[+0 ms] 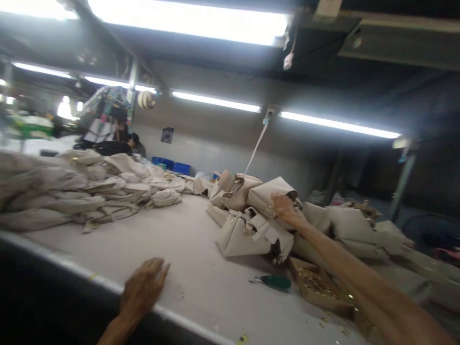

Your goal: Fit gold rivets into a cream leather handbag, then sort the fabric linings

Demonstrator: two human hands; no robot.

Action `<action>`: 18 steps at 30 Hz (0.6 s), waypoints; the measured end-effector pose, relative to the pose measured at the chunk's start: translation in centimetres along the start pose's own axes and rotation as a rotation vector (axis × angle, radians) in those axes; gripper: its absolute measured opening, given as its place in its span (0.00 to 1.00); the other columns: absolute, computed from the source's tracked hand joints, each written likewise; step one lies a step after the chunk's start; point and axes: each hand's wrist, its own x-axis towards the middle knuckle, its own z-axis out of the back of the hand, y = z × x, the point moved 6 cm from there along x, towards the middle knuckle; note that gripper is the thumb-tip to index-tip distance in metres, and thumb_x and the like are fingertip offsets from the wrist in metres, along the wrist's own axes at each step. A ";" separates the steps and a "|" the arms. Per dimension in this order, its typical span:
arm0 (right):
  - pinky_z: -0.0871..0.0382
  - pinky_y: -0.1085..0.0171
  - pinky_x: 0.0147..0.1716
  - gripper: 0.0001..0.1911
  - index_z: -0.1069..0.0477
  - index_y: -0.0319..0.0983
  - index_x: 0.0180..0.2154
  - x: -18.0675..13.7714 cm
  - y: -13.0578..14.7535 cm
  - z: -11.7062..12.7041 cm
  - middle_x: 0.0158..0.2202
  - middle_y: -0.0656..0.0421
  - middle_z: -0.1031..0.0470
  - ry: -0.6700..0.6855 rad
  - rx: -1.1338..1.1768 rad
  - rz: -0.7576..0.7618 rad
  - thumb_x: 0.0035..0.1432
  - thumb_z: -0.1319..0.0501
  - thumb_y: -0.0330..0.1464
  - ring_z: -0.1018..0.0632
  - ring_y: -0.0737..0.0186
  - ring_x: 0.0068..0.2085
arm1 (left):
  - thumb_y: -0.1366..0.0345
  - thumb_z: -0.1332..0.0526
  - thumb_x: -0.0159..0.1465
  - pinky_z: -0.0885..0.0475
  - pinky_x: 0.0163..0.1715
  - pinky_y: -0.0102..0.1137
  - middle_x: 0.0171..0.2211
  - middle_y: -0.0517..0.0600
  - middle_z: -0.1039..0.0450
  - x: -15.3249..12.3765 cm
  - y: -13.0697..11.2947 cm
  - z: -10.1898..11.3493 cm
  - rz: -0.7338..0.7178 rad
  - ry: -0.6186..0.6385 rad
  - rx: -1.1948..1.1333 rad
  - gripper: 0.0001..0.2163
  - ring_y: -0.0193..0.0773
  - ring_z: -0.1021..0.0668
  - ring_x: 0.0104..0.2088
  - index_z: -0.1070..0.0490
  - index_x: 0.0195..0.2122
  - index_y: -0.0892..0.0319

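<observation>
My left hand point(143, 286) is over the table's front edge, fingers stretched out and holding nothing. My right arm reaches forward across the table, and my right hand point(285, 209) has its fingers closed on the upper part of a beige bag point(270, 189) in a pile. Below it in the same pile lies another beige bag point(244, 239) with a strap and small metal fittings. A green-handled hook tool point(275, 281) rests on the table, nearer than the pile. Beside it, partly behind my right forearm, is a cardboard box point(312, 296) of small gold-coloured metal pieces.
A large heap of beige fabric pieces point(108, 187) covers the left of the table point(179, 254). More beige bags point(350, 223) are stacked on the right. Loose metal bits lie near the front edge. Farther back are blue bins point(181, 168) and a person point(137, 145).
</observation>
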 end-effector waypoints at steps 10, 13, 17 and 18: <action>0.38 0.62 0.40 0.06 0.31 0.38 0.39 -4.1 31.0 -5.9 0.41 0.45 0.26 -0.036 0.461 0.864 0.61 0.38 0.33 0.24 0.58 0.38 | 0.51 0.45 0.64 0.36 0.53 0.39 0.46 0.53 0.26 1.2 1.3 1.7 0.028 0.006 0.100 0.18 0.43 0.30 0.50 0.29 0.45 0.58; 0.37 0.60 0.44 0.10 0.32 0.41 0.37 -4.1 39.6 -8.5 0.42 0.44 0.26 0.097 0.609 1.028 0.63 0.44 0.41 0.24 0.57 0.40 | 0.49 0.48 0.64 0.33 0.51 0.42 0.45 0.56 0.26 1.8 1.8 1.5 -0.022 -0.019 0.097 0.22 0.45 0.29 0.49 0.29 0.47 0.63; 0.37 0.57 0.49 0.27 0.31 0.43 0.37 -2.7 44.9 -11.3 0.46 0.40 0.27 0.219 0.770 1.024 0.56 0.53 0.58 0.24 0.54 0.45 | 0.49 0.52 0.66 0.32 0.54 0.43 0.47 0.60 0.28 1.7 1.6 1.5 -0.087 -0.027 0.158 0.25 0.47 0.30 0.51 0.29 0.48 0.66; 0.36 0.57 0.49 0.30 0.30 0.45 0.37 -2.6 45.4 -12.5 0.47 0.40 0.27 0.254 0.807 1.018 0.53 0.54 0.60 0.24 0.54 0.46 | 0.50 0.53 0.66 0.33 0.55 0.43 0.50 0.61 0.29 1.6 1.8 1.0 -0.089 -0.005 0.206 0.25 0.48 0.31 0.53 0.30 0.50 0.67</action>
